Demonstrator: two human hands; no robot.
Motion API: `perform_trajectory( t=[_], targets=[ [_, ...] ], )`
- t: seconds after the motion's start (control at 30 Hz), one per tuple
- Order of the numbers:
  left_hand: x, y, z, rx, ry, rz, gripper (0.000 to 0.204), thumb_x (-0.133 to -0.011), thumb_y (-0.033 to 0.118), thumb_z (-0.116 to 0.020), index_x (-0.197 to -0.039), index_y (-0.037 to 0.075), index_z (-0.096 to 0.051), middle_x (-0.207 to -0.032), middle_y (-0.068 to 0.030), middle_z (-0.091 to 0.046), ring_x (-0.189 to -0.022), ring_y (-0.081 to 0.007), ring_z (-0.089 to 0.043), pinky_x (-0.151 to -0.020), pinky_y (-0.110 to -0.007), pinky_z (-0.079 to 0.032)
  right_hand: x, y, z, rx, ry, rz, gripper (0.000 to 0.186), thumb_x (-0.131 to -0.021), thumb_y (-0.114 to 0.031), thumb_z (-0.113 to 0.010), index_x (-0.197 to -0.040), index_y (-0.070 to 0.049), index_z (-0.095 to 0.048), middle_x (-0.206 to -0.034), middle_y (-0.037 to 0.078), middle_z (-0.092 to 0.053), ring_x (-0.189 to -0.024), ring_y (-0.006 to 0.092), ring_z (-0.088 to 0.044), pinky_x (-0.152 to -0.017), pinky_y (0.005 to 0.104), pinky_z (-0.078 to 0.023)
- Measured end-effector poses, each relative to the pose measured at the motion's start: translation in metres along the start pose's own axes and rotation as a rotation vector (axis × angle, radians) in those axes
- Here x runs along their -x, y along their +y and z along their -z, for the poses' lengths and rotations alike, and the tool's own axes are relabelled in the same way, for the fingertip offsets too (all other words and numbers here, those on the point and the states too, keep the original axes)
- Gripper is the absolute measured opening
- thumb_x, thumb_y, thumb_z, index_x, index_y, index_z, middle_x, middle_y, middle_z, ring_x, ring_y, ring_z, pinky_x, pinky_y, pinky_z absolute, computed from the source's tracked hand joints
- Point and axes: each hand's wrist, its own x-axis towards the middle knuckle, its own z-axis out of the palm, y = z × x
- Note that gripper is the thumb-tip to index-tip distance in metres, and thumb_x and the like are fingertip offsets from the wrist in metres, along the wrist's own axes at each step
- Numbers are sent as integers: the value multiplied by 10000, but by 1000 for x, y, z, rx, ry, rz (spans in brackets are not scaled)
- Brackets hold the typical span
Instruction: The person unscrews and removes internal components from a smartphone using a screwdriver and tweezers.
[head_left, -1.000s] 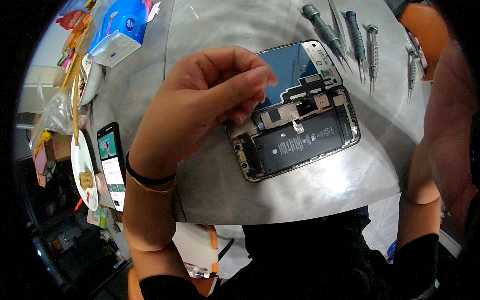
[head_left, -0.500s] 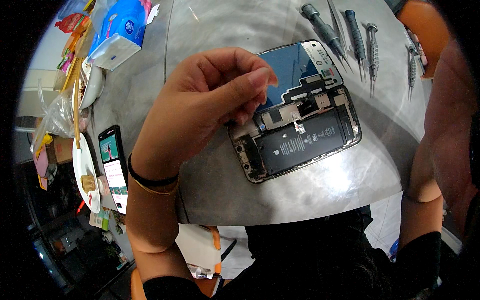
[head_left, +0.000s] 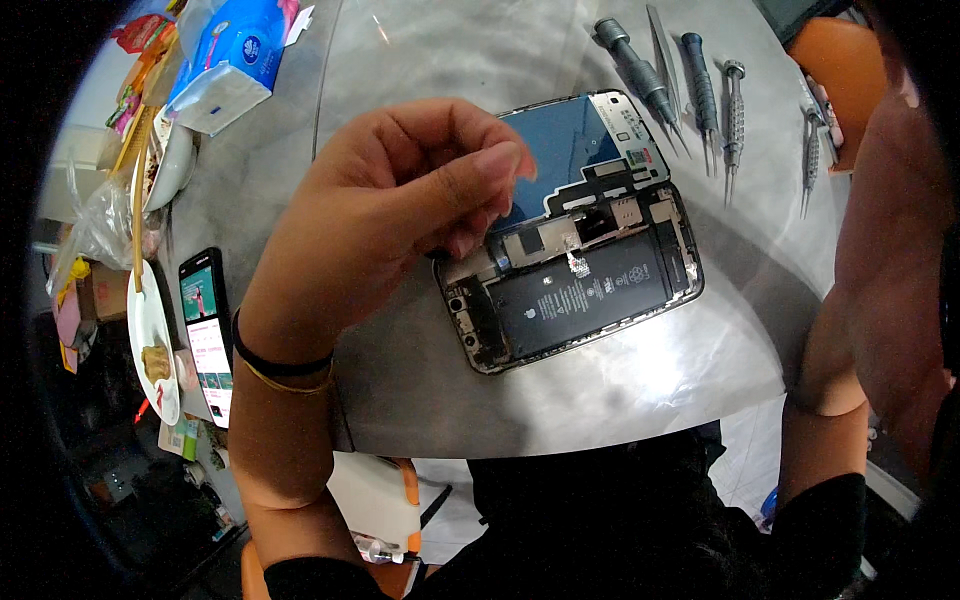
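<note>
My left hand presses thumb to forefinger, whether on anything I can't tell, over the opened black rectangular phone, flat so its insides face up.

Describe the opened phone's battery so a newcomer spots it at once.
On the grey table, find the opened phone partly hidden by the left hand. The battery fills much of the half nearer the person. It is the broad black rectangle with pale print, unlike the silvery metal parts and blue panel beyond it.
</note>
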Motion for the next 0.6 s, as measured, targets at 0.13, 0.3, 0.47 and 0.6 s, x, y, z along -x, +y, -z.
perform_trajectory(
  t=[0.13,0.3,0.47,0.6],
  targets=[
    [-1,0,0,-20,0,-12,180,-921,201,-593,-897,27,-554,-717,9,-524,-566,-38,-429,-481,-182,-326,-2,2,2,-3,-1,7,228,-882,-100,-628,-1093,-16,-631,-1025,108,-668,-868,159,-635,-742,266,-497],
    [-2,0,1,-18,-5,2,180,-922,199,-593,-889,28,-550,-710,9,-522,-546,-38,-422,-471,-180,-326,-3,5,1,-4,-9,18,228,-880,-97,-631,-1092,-16,-633,-1031,108,-668,-873,159,-636,-748,266,-499],
    [-3,-1,1,-22,-8,-28,181,-926,204,-589,-880,35,-544,-715,14,-518,-550,-35,-420,-466,-173,-322,-10,4,4,-1,-14,40,227,-877,-93,-633,-1091,-16,-635,-1038,108,-669,-878,160,-638,-755,265,-500],
    [-1,-1,4,3,76,-20,177,-929,204,-585,-881,41,-537,-710,21,-493,-557,-33,-408,-462,-171,-317,-19,4,1,6,-35,64,227,-876,-90,-635,-1090,-16,-636,-1043,108,-670,-882,160,-639,-760,265,-502]
  ],
)
